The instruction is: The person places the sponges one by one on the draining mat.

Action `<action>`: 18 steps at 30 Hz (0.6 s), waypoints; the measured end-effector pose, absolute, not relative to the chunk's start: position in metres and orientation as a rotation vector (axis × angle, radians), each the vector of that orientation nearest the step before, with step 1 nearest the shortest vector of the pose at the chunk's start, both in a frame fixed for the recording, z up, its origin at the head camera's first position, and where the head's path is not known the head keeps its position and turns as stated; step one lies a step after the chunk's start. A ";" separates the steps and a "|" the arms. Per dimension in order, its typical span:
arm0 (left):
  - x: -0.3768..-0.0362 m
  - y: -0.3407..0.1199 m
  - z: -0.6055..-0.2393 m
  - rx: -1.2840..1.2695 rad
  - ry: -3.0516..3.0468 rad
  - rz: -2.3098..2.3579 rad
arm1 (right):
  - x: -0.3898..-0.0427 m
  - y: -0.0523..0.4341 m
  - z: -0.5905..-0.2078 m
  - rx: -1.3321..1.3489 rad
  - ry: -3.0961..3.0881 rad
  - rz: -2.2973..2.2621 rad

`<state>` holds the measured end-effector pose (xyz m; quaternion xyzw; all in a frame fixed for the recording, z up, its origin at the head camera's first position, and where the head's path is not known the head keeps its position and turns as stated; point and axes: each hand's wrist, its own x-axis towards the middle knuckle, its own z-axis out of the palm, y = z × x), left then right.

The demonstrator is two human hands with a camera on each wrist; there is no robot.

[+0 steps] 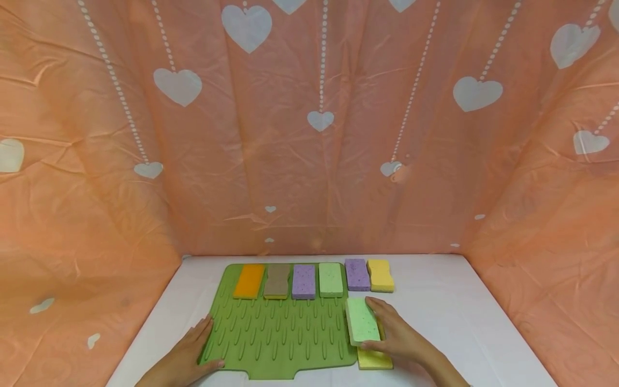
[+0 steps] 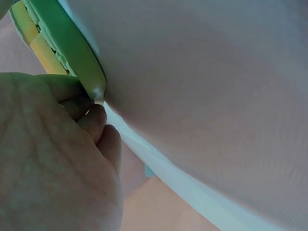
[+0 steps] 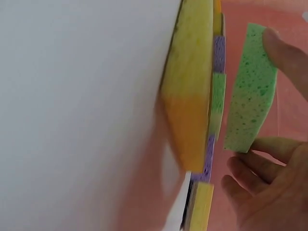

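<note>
Between thumb and fingers, my right hand (image 1: 398,333) grips a light green sponge (image 1: 362,321), tilted above a yellow sponge (image 1: 375,361) beside the mat's right edge. The right wrist view shows the held green sponge (image 3: 252,89) apart from the yellow sponge (image 3: 187,72). My left hand (image 1: 181,357) rests at the near left corner of the green ridged mat (image 1: 271,344), its fingers touching the left edge and its thumb near the front edge. Along the mat's far side lie an orange sponge (image 1: 249,281), a grey-topped sponge (image 1: 277,280), a purple sponge (image 1: 303,280) and another light green sponge (image 1: 331,279).
Off the mat, at the back right, lie a second purple sponge (image 1: 357,274) and a wavy-sided yellow sponge (image 1: 381,275), side by side. The white table (image 1: 450,312) is enclosed on three sides by an orange curtain (image 1: 290,193) with white hearts.
</note>
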<state>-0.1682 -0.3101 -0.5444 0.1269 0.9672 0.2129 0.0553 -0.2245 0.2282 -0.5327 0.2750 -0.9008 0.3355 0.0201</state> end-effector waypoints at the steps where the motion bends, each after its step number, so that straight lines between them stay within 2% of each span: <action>1: -0.168 -0.310 -0.545 0.385 2.937 0.643 | -0.225 0.225 -0.532 0.856 -2.796 1.062; 18: -0.166 -0.311 -0.546 0.391 2.929 0.709 | -0.228 0.172 -0.530 0.876 -2.797 1.148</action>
